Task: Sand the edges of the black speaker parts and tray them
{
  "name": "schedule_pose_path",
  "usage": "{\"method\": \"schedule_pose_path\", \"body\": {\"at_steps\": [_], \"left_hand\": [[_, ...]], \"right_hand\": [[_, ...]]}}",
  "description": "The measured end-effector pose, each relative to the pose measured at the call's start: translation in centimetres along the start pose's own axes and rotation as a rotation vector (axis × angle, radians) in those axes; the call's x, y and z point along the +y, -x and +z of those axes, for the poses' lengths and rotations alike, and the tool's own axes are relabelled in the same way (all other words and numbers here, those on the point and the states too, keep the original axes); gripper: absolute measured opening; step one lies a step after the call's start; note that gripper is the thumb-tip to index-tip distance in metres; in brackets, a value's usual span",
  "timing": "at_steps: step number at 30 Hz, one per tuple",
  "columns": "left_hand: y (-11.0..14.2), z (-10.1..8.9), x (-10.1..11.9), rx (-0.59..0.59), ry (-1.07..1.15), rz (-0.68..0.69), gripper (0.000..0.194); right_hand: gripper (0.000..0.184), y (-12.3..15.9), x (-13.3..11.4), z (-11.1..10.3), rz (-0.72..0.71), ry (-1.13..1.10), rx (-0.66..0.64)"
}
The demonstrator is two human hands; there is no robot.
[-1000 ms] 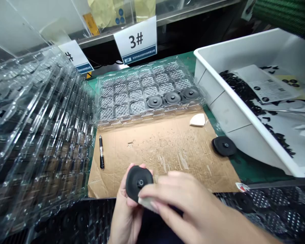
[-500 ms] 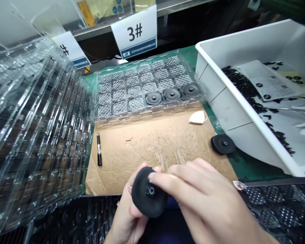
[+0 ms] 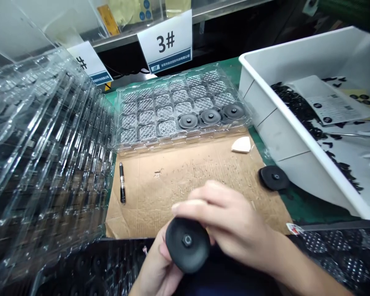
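A black rubber disc (image 3: 195, 255) with a small metal insert at its centre faces up, tilted, near the bottom middle. My left hand (image 3: 160, 263) grips it from the left and below; part of the fingers is hidden behind it. Over its upper right edge, my right hand (image 3: 234, 226) has its fingers bent and pressed to the rim. A second black disc (image 3: 274, 178) lies at the right edge of the cardboard sheet (image 3: 166, 189). Behind the sheet, a clear plastic tray (image 3: 146, 117) holds three like discs in the right part of its front row.
Stacked clear trays (image 3: 49, 164) rise on the left. On the right stands a white bin (image 3: 296, 135) with small black scraps, papers and a metal rod. A pen (image 3: 122, 183) and a white wedge-shaped piece (image 3: 241, 144) lie on the cardboard. A "3#" sign (image 3: 166, 41) hangs behind.
My right fingers have moved from the disc's upper face near its centre to its upper edge. The disc has shifted slightly right and down in the view, with my left hand still holding it.
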State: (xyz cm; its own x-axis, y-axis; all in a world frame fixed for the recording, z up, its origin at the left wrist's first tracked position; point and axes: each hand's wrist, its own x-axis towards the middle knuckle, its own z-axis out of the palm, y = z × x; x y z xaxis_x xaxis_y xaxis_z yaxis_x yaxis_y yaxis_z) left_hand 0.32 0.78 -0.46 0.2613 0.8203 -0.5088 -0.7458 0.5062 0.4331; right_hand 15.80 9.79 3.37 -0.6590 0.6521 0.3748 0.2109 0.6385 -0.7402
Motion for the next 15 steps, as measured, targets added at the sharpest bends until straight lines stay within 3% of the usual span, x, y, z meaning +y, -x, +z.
{"method": "schedule_pose_path", "body": {"at_steps": [3, 6, 11, 15], "left_hand": [[-0.1, 0.1, 0.4, -0.049, 0.093, 0.002, 0.050], [-0.1, -0.2, 0.6, -0.082, 0.124, 0.009, 0.050], [-0.2, -0.3, 0.6, -0.110, 0.125, 0.013, 0.051], [-0.1, 0.2, 0.7, -0.123, 0.096, 0.019, 0.048]], "right_hand": [[0.028, 1.4, 2.4, 0.6, 0.286, 0.009, 0.110], [0.026, 3.9, 4.2, 2.9, 0.457, 0.031, 0.029], [0.026, 6.5, 5.6, 6.7, 0.446, 0.060, -0.094], [0.025, 5.1, 4.3, 4.6, 0.482, 0.135, 0.001]]}}
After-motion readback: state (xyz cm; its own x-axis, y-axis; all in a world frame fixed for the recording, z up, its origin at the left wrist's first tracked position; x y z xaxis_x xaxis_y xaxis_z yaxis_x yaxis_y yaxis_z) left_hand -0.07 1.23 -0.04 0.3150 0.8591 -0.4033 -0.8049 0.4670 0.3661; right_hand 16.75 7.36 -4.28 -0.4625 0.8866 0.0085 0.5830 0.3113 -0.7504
